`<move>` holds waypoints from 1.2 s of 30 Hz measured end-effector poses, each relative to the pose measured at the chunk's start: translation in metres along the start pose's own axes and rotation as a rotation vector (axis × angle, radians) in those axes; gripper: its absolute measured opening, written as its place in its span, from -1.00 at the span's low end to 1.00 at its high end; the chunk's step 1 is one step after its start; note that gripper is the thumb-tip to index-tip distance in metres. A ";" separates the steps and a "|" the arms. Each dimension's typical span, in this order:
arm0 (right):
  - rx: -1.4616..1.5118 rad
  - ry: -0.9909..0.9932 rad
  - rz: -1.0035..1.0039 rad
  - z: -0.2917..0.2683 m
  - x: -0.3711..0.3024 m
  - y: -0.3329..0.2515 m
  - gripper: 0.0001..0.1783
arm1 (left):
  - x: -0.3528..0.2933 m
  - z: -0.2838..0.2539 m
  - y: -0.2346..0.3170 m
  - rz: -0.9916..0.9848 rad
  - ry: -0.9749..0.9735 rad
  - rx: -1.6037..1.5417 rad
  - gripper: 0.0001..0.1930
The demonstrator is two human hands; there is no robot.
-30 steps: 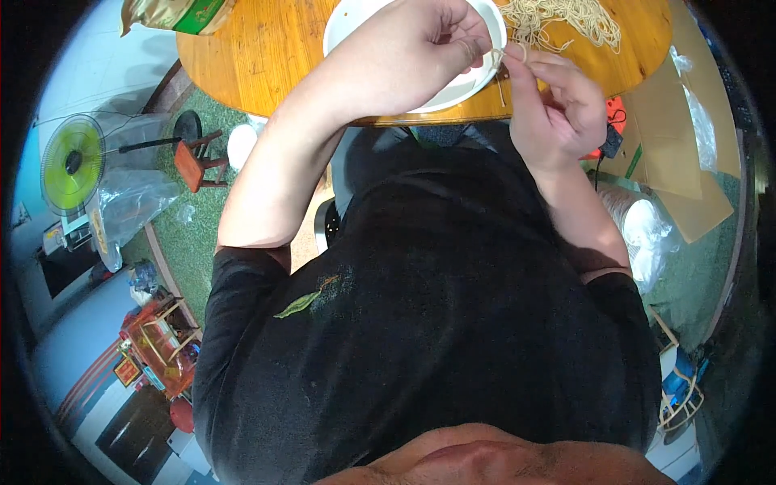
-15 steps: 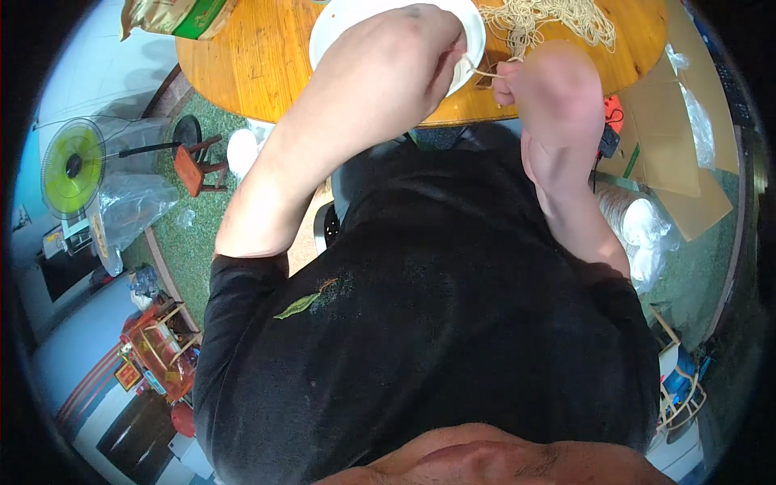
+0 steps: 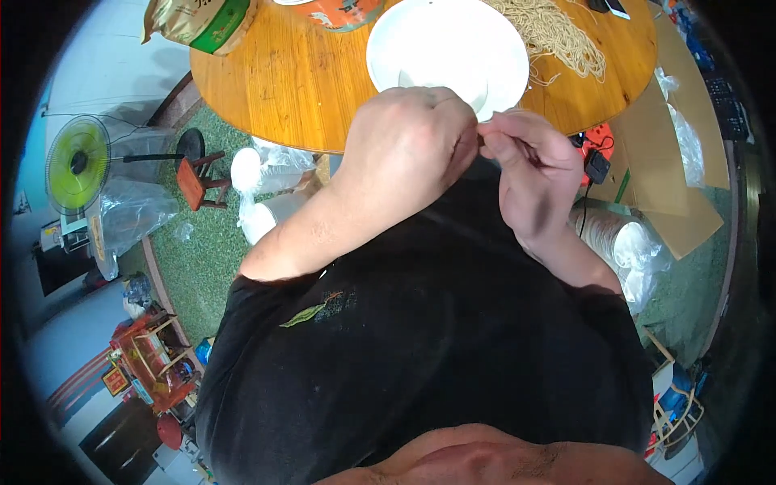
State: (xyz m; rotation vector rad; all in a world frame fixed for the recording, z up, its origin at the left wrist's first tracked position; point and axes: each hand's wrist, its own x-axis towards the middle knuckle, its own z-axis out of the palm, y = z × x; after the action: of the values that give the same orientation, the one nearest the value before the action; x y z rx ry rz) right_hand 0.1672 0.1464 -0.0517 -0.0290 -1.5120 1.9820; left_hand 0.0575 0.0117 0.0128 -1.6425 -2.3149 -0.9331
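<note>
Both of my hands are together just off the table's near edge, fingertips almost touching. My left hand [image 3: 412, 141] is curled closed, its back toward me and hiding most of its fingers. With thumb and fingers pinched, my right hand [image 3: 540, 166] meets it from the right. The thin beige cord that ran between them a moment earlier is mostly hidden by the fingers now. Beyond the hands sits a wide white basin [image 3: 453, 40]. A tangled heap of the beige cord [image 3: 566, 44] lies to its right on the wooden table [image 3: 283, 89].
A tan and green bag [image 3: 202, 24] and an orange patterned tub [image 3: 343, 14] stand at the table's far left. A green fan [image 3: 78, 163] and a small red stool [image 3: 194, 182] are left on the floor. Cardboard [image 3: 663, 178] and stacked white containers [image 3: 618, 238] lie right.
Both hands have come nearer to me and closer together, closing the gap where the cord stretched between them. The view has shifted, showing more of the basin and the tub.
</note>
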 end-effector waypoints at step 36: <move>-0.212 -0.402 0.618 -0.051 0.072 -0.007 -0.69 | -0.058 -0.071 -0.089 -0.069 0.449 0.326 -0.74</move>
State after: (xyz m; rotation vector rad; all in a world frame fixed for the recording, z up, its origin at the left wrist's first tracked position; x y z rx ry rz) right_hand 0.1322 0.2268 -0.0375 -0.2218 -2.1686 2.3875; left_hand -0.0157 -0.0934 0.0070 -1.1006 -2.0847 -0.7855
